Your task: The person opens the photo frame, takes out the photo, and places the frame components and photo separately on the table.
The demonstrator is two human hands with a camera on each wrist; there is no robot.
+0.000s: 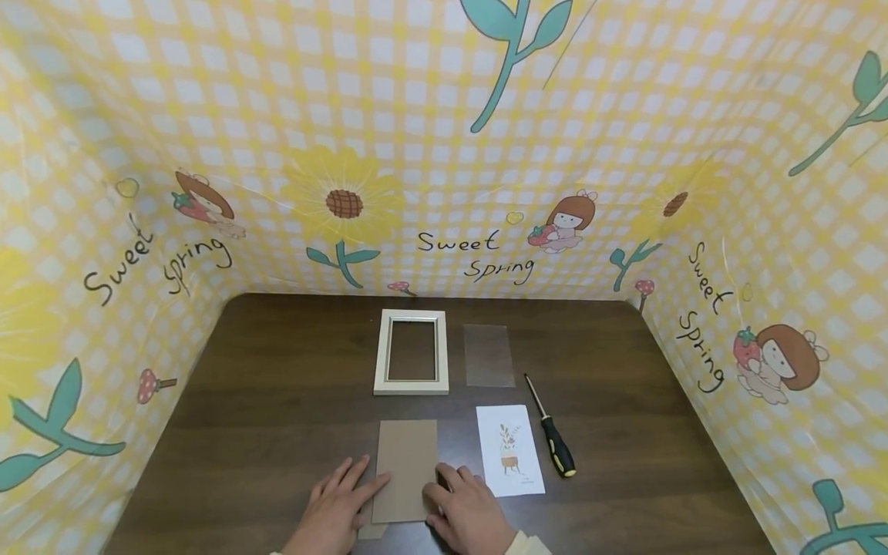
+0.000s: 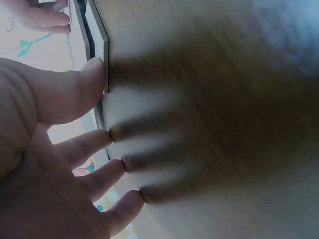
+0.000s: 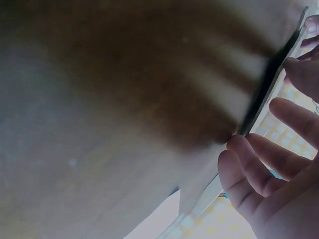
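Note:
The brown backing board (image 1: 406, 472) of a picture frame lies between both hands near the front of the table. Under its lower left corner a tan flap (image 1: 373, 532) sticks out; in the left wrist view this flap (image 2: 99, 42) shows an angled corner. My left hand (image 1: 331, 509) has its fingers spread on the table, with the thumb at the board's left edge. At the right edge, my right hand (image 1: 472, 509) pinches the board with bent fingers. A dark gap shows under the board edge (image 3: 266, 102) in the right wrist view.
Behind the board lies an empty white frame (image 1: 384, 351), beside it a clear sheet (image 1: 489, 356). To the right are a printed plant card (image 1: 509, 455) and a black-and-yellow screwdriver (image 1: 555, 439). Yellow checked cloth (image 1: 430, 154) walls the table on three sides.

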